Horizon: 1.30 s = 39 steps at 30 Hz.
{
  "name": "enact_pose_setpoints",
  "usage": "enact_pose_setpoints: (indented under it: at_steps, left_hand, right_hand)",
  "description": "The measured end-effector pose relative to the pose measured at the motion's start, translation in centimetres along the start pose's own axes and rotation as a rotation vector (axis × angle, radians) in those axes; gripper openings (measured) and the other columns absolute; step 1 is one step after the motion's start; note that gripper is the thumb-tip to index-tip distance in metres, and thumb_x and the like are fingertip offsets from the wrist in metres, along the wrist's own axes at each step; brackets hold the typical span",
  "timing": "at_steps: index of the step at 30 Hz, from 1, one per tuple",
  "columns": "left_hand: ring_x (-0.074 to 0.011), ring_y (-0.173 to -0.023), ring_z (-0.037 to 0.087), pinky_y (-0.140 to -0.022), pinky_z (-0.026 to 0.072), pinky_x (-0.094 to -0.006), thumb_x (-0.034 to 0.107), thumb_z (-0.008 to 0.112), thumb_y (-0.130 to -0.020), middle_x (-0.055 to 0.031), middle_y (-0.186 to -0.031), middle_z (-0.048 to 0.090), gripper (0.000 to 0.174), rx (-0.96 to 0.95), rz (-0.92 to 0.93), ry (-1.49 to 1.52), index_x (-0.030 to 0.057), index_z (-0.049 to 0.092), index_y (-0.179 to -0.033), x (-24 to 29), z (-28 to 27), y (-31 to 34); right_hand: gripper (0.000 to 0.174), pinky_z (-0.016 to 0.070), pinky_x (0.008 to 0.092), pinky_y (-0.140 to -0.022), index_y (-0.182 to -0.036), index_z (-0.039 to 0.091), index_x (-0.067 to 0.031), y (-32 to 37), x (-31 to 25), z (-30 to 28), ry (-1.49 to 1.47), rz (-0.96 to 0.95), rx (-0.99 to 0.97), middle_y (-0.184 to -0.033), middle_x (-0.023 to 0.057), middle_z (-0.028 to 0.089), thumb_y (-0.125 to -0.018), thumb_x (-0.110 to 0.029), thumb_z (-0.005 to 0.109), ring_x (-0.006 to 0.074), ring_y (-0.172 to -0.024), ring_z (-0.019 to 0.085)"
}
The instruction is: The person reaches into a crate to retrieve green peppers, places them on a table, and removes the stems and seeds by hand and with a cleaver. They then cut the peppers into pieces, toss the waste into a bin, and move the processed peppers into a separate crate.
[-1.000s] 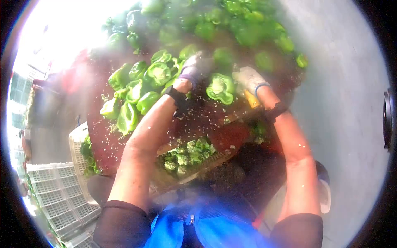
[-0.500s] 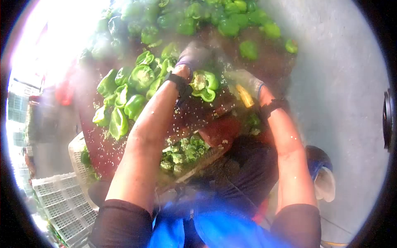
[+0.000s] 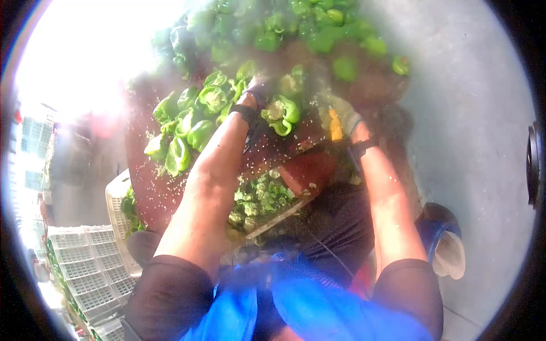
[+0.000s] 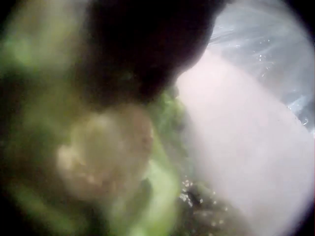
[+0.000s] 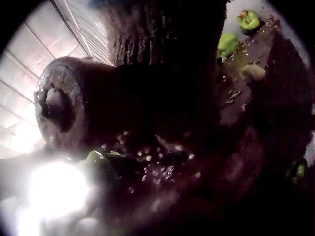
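Seed-strewn red table (image 3: 159,193) bore heaped green peppers at its far edge. My left hand (image 3: 260,90) lay on a cut-open pepper (image 3: 281,113) mid-table, and I couldn't tell its grip. Light, hollow and waxy-slick, I judged, so best held by the outer wall. My right hand (image 3: 343,111), arm outstretched, gripped a yellow handle (image 3: 335,129).

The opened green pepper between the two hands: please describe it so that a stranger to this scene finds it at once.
Start at the dark red, seed-speckled board. Between the left hand and the right hand with its yellow handle lies the opened pepper. Unlike the halves heaped further left, it lies alone, pale seed core showing.
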<state>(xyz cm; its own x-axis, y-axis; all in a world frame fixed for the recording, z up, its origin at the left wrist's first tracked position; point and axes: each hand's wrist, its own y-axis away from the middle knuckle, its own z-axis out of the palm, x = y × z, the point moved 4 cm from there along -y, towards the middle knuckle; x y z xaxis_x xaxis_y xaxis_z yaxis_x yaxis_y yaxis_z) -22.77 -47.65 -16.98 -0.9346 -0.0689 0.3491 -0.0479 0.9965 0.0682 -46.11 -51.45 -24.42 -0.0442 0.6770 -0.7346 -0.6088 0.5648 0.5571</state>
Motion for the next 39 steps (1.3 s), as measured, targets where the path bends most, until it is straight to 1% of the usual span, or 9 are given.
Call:
enact_pose_setpoints:
  at_steps: [7, 10, 15, 28, 30, 32, 33, 35, 39]
  left_hand:
    - [-0.0214, -0.107, 0.06, -0.09, 0.0499, -0.0316, 0.017, 0.061, -0.082, -0.0076, -0.115, 0.065, 0.03, 0.014, -0.231, -0.167, 0.0141, 0.066, -0.112, 1.6, -2.0, -1.8]
    - [-0.0202, -0.111, 0.058, -0.094, 0.0479, -0.0314, 0.018, 0.06, -0.082, -0.0059, -0.118, 0.064, 0.034, 0.239, -0.06, -0.183, 0.0167, 0.064, -0.116, 7.0, -1.9, -4.8]
    - [-0.0347, -0.132, 0.041, -0.101, 0.0454, -0.0408, 0.007, 0.053, -0.085, -0.014, -0.147, 0.037, 0.061, 0.055, 0.276, -0.464, 0.0259, 0.041, -0.142, 14.6, 4.5, -11.6]
    - [-0.0208, -0.108, 0.059, -0.086, 0.0526, -0.0305, 0.027, 0.075, -0.076, -0.0134, -0.127, 0.053, 0.075, -0.006, 0.318, 0.438, 0.0048, 0.04, -0.137, 13.3, 4.2, -14.7]
    - [-0.0168, -0.101, 0.061, -0.082, 0.0529, -0.0266, 0.026, 0.075, -0.076, -0.0106, -0.121, 0.058, 0.073, 0.121, 0.424, 0.606, 0.0029, 0.041, -0.136, 9.6, 2.9, -10.7]
    - [-0.0152, -0.091, 0.062, -0.077, 0.0532, -0.0241, 0.018, 0.073, -0.076, -0.0088, -0.111, 0.061, 0.066, -0.015, -0.047, 1.223, 0.0046, 0.044, -0.134, 9.8, -3.7, 0.0]
    - [-0.0153, -0.093, 0.061, -0.08, 0.053, -0.0277, 0.017, 0.074, -0.074, -0.0099, -0.115, 0.059, 0.067, 0.0, 0.016, 1.394, 0.0046, 0.045, -0.133, 7.5, -3.6, 3.5]
    - [-0.0191, -0.104, 0.06, -0.088, 0.0523, -0.0329, 0.015, 0.074, -0.074, -0.0134, -0.123, 0.056, 0.069, 0.163, -0.041, 1.193, 0.0042, 0.043, -0.135, 4.2, -5.3, 13.7]
    - [-0.0221, -0.107, 0.06, -0.088, 0.0529, -0.0333, 0.006, 0.07, -0.077, -0.0139, -0.124, 0.056, 0.066, 0.209, -0.537, 1.326, 0.0062, 0.041, -0.137, -1.4, -2.1, 31.3]
  right_hand:
    - [0.028, 0.0476, 0.0292, -0.039, -0.088, 0.062, -0.0054, 6.1, -5.5, -0.9, 0.122, -0.458, 0.317, -0.062, 0.007, 0.062, -0.091, -0.033, 0.06, 0.0158, -0.044, 0.057]
    - [0.034, 0.048, 0.0303, -0.038, -0.085, 0.06, -0.0011, 6.0, -6.2, -5.3, 0.145, -0.558, 0.616, -0.059, 0.009, 0.061, -0.091, -0.034, 0.06, 0.0167, -0.042, 0.057]
    - [0.037, 0.0469, 0.0319, -0.038, -0.076, 0.058, -0.0025, 7.5, -6.8, -7.7, 0.208, -0.627, 0.75, -0.059, 0.0101, 0.06, -0.09, -0.036, 0.061, 0.0185, -0.042, 0.057]
    - [0.038, 0.0471, 0.0308, -0.046, -0.08, 0.059, -0.0037, 8.1, -8.2, -6.4, 0.114, -0.724, 0.714, -0.063, 0.0063, 0.059, -0.089, -0.041, 0.058, 0.0162, -0.051, 0.058]
    - [0.034, 0.0492, 0.0307, -0.053, -0.088, 0.059, -0.0044, 10.1, -9.1, -5.0, 0.341, -0.712, 0.746, -0.066, 0.0043, 0.059, -0.09, -0.038, 0.056, 0.0162, -0.056, 0.058]
    - [0.025, 0.0506, 0.0292, -0.058, -0.098, 0.06, -0.0063, 10.4, -9.4, -2.6, 0.265, -0.72, 0.711, -0.073, 0.0024, 0.059, -0.093, -0.03, 0.054, 0.0163, -0.063, 0.058]
    - [0.023, 0.051, 0.0284, -0.06, -0.1, 0.061, -0.0069, 10.5, -9.5, 0.7, 0.243, -0.746, 0.655, -0.075, 0.0018, 0.059, -0.094, -0.028, 0.053, 0.0158, -0.065, 0.058]
    - [0.024, 0.0504, 0.0268, -0.06, -0.092, 0.061, -0.0069, 16.8, -9.9, 10.0, 0.229, -0.911, 0.464, -0.074, 0.002, 0.058, -0.095, -0.03, 0.053, 0.0129, -0.066, 0.057]
    - [0.025, 0.0504, 0.0257, -0.058, -0.08, 0.059, -0.0091, 16.5, -8.2, 10.6, 0.194, -0.855, 0.289, -0.067, 0.0017, 0.056, -0.095, -0.027, 0.051, 0.0101, -0.059, 0.055]
